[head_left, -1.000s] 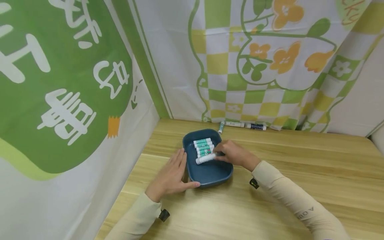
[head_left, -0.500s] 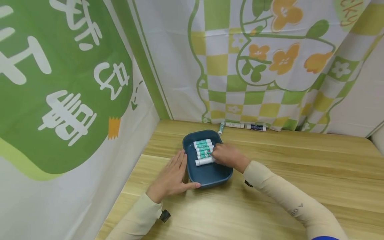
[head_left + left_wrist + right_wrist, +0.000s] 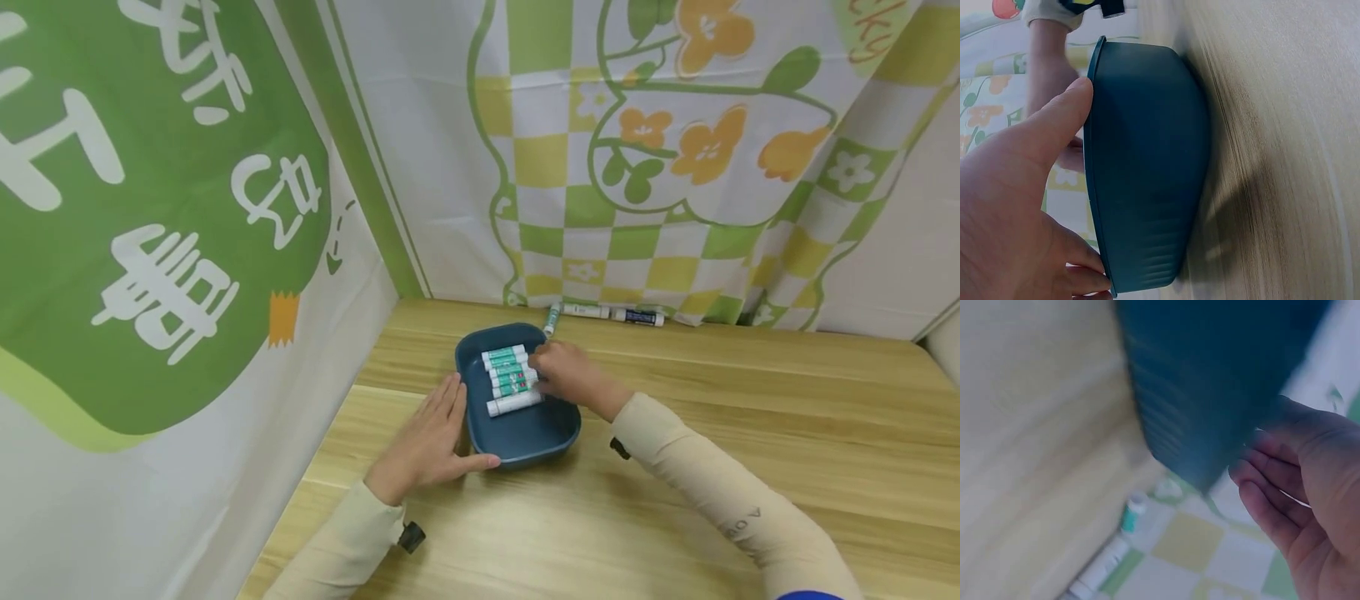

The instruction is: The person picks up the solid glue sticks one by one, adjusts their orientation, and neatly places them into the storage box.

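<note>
Left hand [image 3: 422, 440]: straight fingers, thumb apart, touching tray [image 3: 517, 437]
Right hand [image 3: 576, 377]: bent fingers beside tubes [image 3: 507, 373]; whether pinching, cannot tell

You have before you a dark blue tray [image 3: 525, 437] of smooth, nearly matt plastic, with fine ribs on its outer wall [image 3: 1147, 162]. The green-banded tubes [image 3: 510, 380] and the white tube [image 3: 512, 405] look like smooth plastic with a faint gloss. Your table [image 3: 540, 542] shows wood grain under a soft sheen. The curtain [image 3: 600, 242] is lightly creased, matt cloth; your sleeves [image 3: 697, 458] look like smooth, matt fabric.
</note>
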A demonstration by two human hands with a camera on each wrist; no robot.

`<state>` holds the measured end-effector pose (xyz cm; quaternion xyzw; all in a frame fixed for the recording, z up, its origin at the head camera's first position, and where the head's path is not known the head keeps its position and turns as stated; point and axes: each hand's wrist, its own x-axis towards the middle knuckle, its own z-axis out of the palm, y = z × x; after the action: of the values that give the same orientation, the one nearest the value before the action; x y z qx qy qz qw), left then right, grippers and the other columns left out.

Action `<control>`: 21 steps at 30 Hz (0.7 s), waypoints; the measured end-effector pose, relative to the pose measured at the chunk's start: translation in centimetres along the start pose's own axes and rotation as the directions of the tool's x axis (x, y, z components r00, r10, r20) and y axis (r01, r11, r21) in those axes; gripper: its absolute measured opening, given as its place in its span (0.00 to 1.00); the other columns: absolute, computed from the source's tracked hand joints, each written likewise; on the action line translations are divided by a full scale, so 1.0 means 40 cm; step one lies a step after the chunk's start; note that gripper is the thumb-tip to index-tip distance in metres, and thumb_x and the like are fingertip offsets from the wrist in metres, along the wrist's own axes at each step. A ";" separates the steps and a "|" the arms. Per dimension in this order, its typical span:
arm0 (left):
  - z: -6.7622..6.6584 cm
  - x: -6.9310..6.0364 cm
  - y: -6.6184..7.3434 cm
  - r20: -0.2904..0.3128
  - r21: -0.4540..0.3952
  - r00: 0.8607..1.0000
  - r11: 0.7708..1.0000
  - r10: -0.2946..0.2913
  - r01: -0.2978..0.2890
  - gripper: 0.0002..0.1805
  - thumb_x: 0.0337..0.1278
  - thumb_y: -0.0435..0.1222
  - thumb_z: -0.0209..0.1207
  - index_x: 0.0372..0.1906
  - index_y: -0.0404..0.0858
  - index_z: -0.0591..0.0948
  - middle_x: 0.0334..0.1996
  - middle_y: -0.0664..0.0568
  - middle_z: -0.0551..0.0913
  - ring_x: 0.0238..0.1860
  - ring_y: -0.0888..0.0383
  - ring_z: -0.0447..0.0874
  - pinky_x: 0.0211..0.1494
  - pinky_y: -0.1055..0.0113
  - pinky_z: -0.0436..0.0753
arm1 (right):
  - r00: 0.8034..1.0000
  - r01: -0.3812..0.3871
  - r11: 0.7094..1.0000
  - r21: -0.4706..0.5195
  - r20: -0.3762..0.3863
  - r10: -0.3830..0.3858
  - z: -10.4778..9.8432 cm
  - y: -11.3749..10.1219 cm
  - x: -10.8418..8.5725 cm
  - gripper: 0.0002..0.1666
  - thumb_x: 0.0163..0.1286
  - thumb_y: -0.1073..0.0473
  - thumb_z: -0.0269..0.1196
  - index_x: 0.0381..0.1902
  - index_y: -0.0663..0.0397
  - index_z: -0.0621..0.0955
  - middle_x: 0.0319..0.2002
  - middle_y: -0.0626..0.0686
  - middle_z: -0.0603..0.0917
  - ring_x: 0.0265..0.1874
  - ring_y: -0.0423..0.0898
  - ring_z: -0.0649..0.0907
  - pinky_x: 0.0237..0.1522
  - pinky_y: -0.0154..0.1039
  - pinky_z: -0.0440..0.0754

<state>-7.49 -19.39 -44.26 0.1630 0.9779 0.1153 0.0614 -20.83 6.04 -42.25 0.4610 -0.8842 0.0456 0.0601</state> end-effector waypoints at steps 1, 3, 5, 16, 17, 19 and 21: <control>0.000 0.000 0.000 -0.003 -0.001 1.000 1.000 0.002 -0.002 0.71 0.58 0.77 0.56 0.85 0.28 0.45 0.86 0.34 0.42 0.88 0.40 0.40 0.88 0.45 0.54 | 1.000 -0.016 0.999 0.030 -0.025 0.016 -0.012 0.010 0.000 0.13 0.68 0.60 0.75 0.45 0.62 0.89 0.40 0.58 0.90 0.38 0.52 0.89 0.39 0.45 0.89; 0.002 0.001 -0.002 0.006 0.006 1.000 1.000 0.000 0.000 0.71 0.58 0.78 0.55 0.85 0.28 0.44 0.86 0.34 0.41 0.88 0.40 0.39 0.88 0.46 0.54 | 0.995 -0.050 0.995 0.091 -0.079 0.057 -0.035 0.034 0.000 0.14 0.68 0.60 0.75 0.46 0.63 0.89 0.41 0.59 0.91 0.39 0.53 0.90 0.42 0.48 0.90; 0.003 0.002 -0.002 0.002 0.005 1.000 1.000 0.004 -0.004 0.71 0.58 0.78 0.55 0.85 0.28 0.45 0.86 0.33 0.42 0.88 0.40 0.39 0.88 0.46 0.54 | 0.987 -0.083 0.986 0.147 -0.124 0.101 -0.054 0.060 0.003 0.13 0.68 0.59 0.75 0.45 0.65 0.89 0.41 0.61 0.91 0.39 0.55 0.90 0.43 0.50 0.90; -0.003 0.000 -0.009 -0.011 0.018 1.000 1.000 0.008 -0.007 0.71 0.58 0.78 0.55 0.84 0.27 0.46 0.86 0.32 0.42 0.88 0.39 0.40 0.88 0.45 0.54 | 0.905 -0.346 0.850 0.397 -0.097 0.414 -0.030 0.172 0.052 0.19 0.72 0.58 0.71 0.22 0.62 0.81 0.17 0.49 0.73 0.18 0.42 0.67 0.24 0.38 0.66; -0.002 0.000 -0.010 -0.012 0.017 1.000 1.000 0.011 -0.011 0.71 0.58 0.77 0.56 0.84 0.27 0.46 0.86 0.32 0.42 0.88 0.39 0.40 0.88 0.45 0.54 | 0.899 -0.365 0.834 0.413 -0.078 0.432 -0.018 0.178 0.056 0.19 0.72 0.58 0.71 0.22 0.62 0.83 0.16 0.48 0.74 0.17 0.41 0.67 0.23 0.36 0.66; 0.000 -0.001 -0.008 -0.013 0.012 1.000 1.000 0.015 -0.015 0.71 0.58 0.77 0.56 0.84 0.26 0.47 0.86 0.32 0.43 0.87 0.38 0.41 0.87 0.44 0.55 | 0.883 -0.401 0.801 0.446 -0.045 0.467 0.008 0.188 0.064 0.21 0.72 0.58 0.70 0.18 0.61 0.83 0.13 0.45 0.72 0.15 0.39 0.66 0.20 0.34 0.64; 0.001 0.002 -0.006 -0.010 0.013 1.000 1.000 0.015 -0.014 0.71 0.58 0.78 0.55 0.84 0.27 0.47 0.86 0.33 0.43 0.88 0.39 0.41 0.88 0.45 0.55 | 0.861 -0.447 0.760 0.471 -0.003 0.508 0.029 0.198 0.070 0.22 0.73 0.57 0.69 0.19 0.62 0.86 0.11 0.44 0.73 0.13 0.38 0.65 0.18 0.33 0.64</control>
<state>-7.61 -19.56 -44.37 0.1699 0.9778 0.1102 0.0544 -29.00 8.14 -43.19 0.2170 -0.9305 0.2949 -0.0056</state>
